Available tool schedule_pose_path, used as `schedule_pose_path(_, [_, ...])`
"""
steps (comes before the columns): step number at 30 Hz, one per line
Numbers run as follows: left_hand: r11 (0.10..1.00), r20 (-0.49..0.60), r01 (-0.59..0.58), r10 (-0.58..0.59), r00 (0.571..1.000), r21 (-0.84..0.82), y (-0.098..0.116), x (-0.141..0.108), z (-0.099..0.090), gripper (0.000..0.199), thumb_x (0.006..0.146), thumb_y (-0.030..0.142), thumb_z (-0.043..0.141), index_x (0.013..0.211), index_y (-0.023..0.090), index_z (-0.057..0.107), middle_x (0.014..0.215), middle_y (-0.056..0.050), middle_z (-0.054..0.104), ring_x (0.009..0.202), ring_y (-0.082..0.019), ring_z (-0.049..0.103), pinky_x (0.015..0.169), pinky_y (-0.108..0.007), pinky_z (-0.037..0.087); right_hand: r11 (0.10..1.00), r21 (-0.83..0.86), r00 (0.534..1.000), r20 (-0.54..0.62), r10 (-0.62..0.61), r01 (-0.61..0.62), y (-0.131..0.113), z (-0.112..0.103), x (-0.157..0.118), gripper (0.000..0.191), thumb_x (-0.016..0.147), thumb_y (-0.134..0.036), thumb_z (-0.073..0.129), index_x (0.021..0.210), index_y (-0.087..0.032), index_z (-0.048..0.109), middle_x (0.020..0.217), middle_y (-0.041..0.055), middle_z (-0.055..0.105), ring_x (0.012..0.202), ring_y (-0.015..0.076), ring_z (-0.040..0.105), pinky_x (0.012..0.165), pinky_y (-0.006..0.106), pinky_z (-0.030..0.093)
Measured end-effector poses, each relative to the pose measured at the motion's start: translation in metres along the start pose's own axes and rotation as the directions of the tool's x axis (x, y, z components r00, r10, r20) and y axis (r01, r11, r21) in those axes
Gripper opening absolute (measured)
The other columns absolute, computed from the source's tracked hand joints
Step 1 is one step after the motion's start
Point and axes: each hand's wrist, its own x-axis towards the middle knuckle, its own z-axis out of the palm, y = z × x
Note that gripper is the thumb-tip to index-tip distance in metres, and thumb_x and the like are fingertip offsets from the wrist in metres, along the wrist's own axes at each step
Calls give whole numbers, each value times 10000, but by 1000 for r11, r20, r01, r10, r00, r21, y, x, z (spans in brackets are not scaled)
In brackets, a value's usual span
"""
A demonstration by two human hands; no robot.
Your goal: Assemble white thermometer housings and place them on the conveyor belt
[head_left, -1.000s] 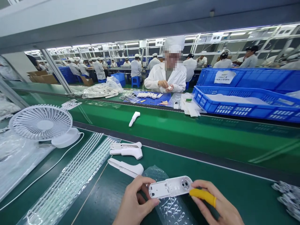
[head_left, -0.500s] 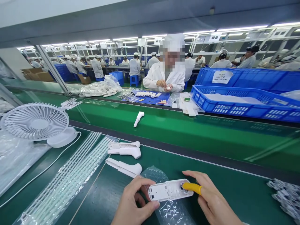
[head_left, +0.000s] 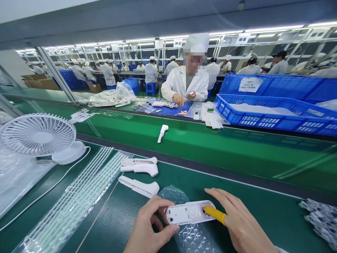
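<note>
White housing (head_left: 191, 213): centre of the clock, held above the table (head_left: 112, 218); a long, narrow, shallow shell with rounded ends and a raised rim, its inner side facing up, its long axis running roughly from 9 to 3 o'clock.
Housing detail: a flat panel with small dark slots fills the 9 o'clock half; finer moulded shapes sit beside it.
Left hand (head_left: 152, 225): grasps the 9 o'clock end between thumb and fingers.
Right hand (head_left: 235, 219): spread and not gripping; one finger in a yellow finger cover (head_left: 214, 213) reaches onto a round fitting (head_left: 203, 208) at the 3 o'clock end, the others stretch out clear. How hard it presses, I cannot tell.
Hidden: the yellow tip covers most of the fitting; the right thumb and the shell's underside are out of sight.
Bubbled clear plastic (head_left: 196, 240): wrinkled and glossy, under the housing, showing at 11 and 6 o'clock; cut off by the bottom edge.
White handle-shaped parts (head_left: 140, 186): three at 10 o'clock, smooth plastic, bent at one end.
Bagged strips (head_left: 79, 196): long, thin, pale, under shiny film at 9 o'clock.
Pile of small greyish parts (head_left: 319, 221): at 3 o'clock, cut off by the edge, hard to make out.
</note>
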Motion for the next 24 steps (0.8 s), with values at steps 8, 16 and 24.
schedule_pose_path(8, [1000,-10,-24,24,1000,-1,-2,1,0,274,639,163,667,907,218,658,843,-42,591,728,-180,554,543,-217,453,990,142,1000,-6,11,-10,-6,1,-7,322,850,-322,462,1162,-245,467,1098,46,600,980,206,586,754,314,554])
schedule_pose_path(16, [987,-122,-64,46,991,-149,-12,5,-2,294,726,244,631,1017,221,598,851,-28,560,724,-152,552,627,-240,474,991,10,981,-146,130,-130,41,8,28,219,890,-388,363,980,-232,487,984,59,621,864,197,611,729,295,530])
schedule_pose_path(24, [945,-142,-104,62,988,-311,-24,9,0,422,721,287,647,1129,255,542,831,-6,575,674,-134,558,631,-263,452,937,-150,922,-283,265,-316,128,29,64,404,860,-431,221,569,-241,428,774,130,623,703,268,573,458,367,460])
